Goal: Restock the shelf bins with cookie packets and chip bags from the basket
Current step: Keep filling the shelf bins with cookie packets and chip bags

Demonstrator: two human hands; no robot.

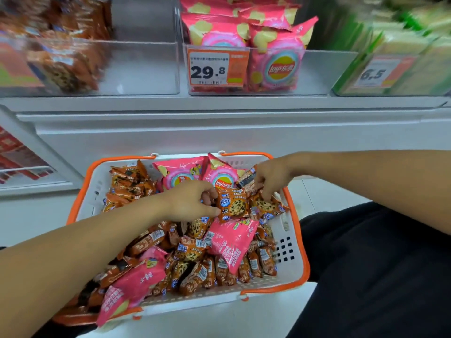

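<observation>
Head view, the only one: both hands are down in the basket (296,242), a white one with an orange rim, sitting in front of the person below the shelf.

Left hand (192,203) pinches an orange cookie packet (231,206), thumb under and fingers curled over its left edge, packet tipped up clear of the pile. Right hand (269,178) has its fingers curled down into the packets at the basket's far right corner. It looks to be gripping at least one cookie packet there (266,206), but the fingertips are buried, so I can't tell exactly what it holds.

The basket's heap is mostly cookie packets, with pink chip bags (229,240) mixed in, two more at the far end.

Above: the cookie bin (136,67) at left is clear-walled and roughly half filled, stock on its left side, blurred. The chip bin (314,69) in the middle has bags at left behind a 29.8 price tag (210,68), free room at right. The green-packed bin (390,69) on the right is not part of this job.

Step in hand, as I read it: gathering cookie packets. To do it well, take cookies only, don't drag chip bags up with them, get a full-width hold rather than an edge pinch, then carry up-left and set them in the cookie bin's open right side, faces forward.
</observation>
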